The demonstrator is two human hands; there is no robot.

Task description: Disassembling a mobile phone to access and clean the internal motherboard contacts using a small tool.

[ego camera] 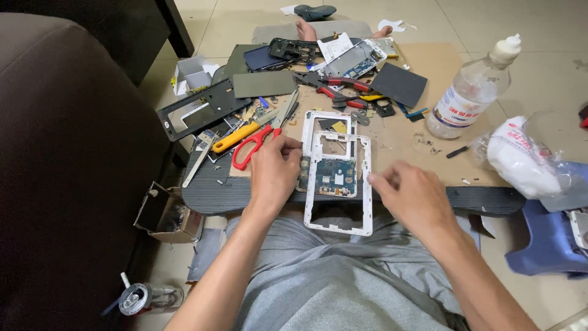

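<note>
A white tablet frame with a blue-green circuit board in it lies at the near edge of the work board, partly over my lap. A second white frame lies just behind it. My left hand rests against the left side of the near frame, fingers curled at its edge. My right hand hovers just right of the frame, thumb and fingertips pinched together near its right rail; I cannot tell whether something tiny is between them.
Red-handled scissors, a yellow-handled tool, red pliers, dark tablet parts and a grey panel litter the cardboard-covered board. A clear plastic bottle and a white bag stand right. A dark sofa fills the left.
</note>
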